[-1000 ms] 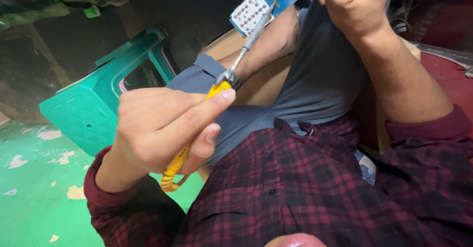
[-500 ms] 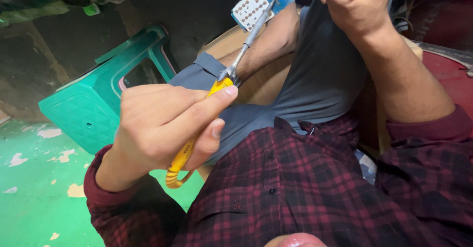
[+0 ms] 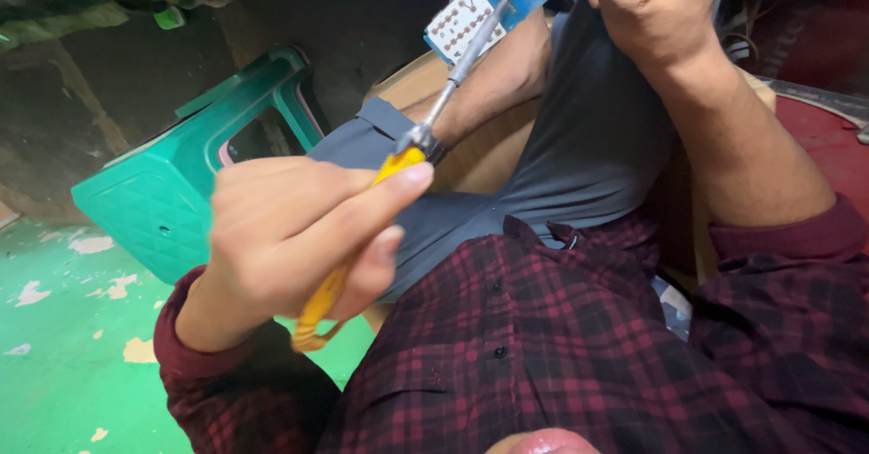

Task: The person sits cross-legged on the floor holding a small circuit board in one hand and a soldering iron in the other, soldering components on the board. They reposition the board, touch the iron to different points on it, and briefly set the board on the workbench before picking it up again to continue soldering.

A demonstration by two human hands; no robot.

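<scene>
left hand grips soldering iron, tip at board edge; right hand clutches board.

We see a soldering iron with a glossy yellow plastic handle and dull metal shaft, a small circuit board with shiny solder dots, a smooth green plastic stool, soft plaid cloth sleeves, and a rough, chipped green-painted floor.
</scene>
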